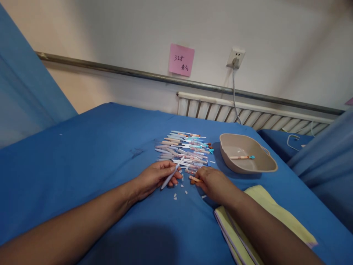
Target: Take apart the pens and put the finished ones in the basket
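Observation:
My left hand (151, 178) is closed around a pale lavender pen barrel (168, 179), with a thin white rod slanting up from its upper end. Beside it, my right hand (216, 182) pinches an orange-and-brown pen part (195, 179); its far end is hidden under my fingers. Just beyond both hands lies a spread of pen parts (167, 151) in grey, peach, pink and white, some tipped with turquoise or brown. Several small white bits (182, 186) are scattered on the blue cloth (118, 147) between and below my hands.
To the right stands a beige plastic basin (267, 163) holding a pen (239, 157) with a turquoise end. A folded yellow cloth (275, 209) lies partly under my right forearm. Behind the table are a radiator (209, 108), a metal rail (132, 74) and a plugged-in cable (234, 92).

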The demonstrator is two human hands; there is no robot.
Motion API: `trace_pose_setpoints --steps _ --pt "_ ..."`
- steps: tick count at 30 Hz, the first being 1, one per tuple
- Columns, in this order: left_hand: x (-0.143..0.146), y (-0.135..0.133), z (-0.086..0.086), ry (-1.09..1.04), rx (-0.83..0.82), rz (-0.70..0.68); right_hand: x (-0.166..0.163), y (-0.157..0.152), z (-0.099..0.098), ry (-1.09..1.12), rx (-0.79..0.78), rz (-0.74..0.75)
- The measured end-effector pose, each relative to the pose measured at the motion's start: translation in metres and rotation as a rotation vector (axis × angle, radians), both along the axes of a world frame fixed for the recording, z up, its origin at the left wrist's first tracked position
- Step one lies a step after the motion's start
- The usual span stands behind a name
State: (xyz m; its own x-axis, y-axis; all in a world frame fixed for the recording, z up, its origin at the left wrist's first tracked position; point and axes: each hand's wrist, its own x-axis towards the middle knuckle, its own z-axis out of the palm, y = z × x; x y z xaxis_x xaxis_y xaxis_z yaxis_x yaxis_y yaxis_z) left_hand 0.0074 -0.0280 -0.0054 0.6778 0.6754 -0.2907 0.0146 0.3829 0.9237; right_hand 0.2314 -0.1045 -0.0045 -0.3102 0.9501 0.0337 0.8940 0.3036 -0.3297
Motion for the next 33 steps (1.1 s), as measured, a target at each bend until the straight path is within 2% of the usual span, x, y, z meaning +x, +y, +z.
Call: trace_pose_setpoints --steps 3,6,9,12,22,28,33 --pt "0.001 0.0 0.001 0.013 0.021 -0.002 0.003 0.004 -0.003 0.159 0.018 -0.021" --pt "0.002 -0.001 0.002 0.03 0.064 -0.004 0.005 0.01 -0.007 0.422 0.013 -0.053" --pt "0.002 -0.001 0.002 0.054 0.126 0.005 0.006 0.014 -0.01 0.744 -0.068 -0.041" --pt "0.002 -0.001 0.002 0.097 0.186 -0.001 0.006 0.016 -0.01 0.908 -0.112 -0.038" --pt "0.003 -0.003 0.004 0.181 0.296 -0.028 0.007 0.013 -0.007 0.788 0.03 -0.061" --pt "0.002 -0.004 0.002 0.231 0.403 -0.082 0.003 0.005 0.002 0.596 0.125 0.054" --pt "0.003 -0.011 0.004 0.252 0.444 -0.13 -0.006 0.001 -0.001 0.525 0.176 0.164"
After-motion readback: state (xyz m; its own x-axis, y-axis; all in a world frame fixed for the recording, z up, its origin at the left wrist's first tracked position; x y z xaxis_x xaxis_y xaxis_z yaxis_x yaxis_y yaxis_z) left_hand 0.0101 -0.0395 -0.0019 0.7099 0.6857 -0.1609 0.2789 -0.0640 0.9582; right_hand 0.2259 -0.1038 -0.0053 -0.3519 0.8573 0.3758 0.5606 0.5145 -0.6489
